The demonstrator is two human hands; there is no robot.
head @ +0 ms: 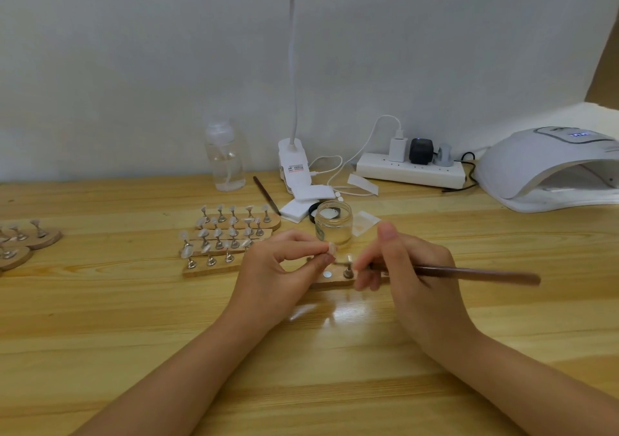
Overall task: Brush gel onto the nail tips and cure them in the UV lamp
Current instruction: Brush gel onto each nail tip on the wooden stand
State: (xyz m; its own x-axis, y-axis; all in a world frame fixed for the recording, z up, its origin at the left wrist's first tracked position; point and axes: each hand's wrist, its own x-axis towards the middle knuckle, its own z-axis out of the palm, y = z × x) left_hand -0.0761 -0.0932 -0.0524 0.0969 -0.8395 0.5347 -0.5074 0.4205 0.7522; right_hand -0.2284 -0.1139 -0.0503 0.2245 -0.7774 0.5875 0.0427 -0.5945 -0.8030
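Observation:
My left hand (281, 261) pinches a clear nail tip (331, 248) on its small stand, lifted just above a wooden holder strip (335, 280). My right hand (412, 261) grips a brown-handled gel brush (475, 274), whose bristle end points left at the held tip. One metal stand (348, 270) remains on the strip beside a bare magnet spot. A small open glass jar of clear gel (333, 223) stands just behind my hands. The white UV lamp (549, 167) sits at the far right, its opening facing me.
Several wooden strips with nail tips on stands (227, 238) lie left of my hands; more holders (23, 238) sit at the left edge. A pump bottle (226, 157), clip lamp (293, 164), spare brush (266, 194), white pads (301, 201) and power strip (410, 169) line the back.

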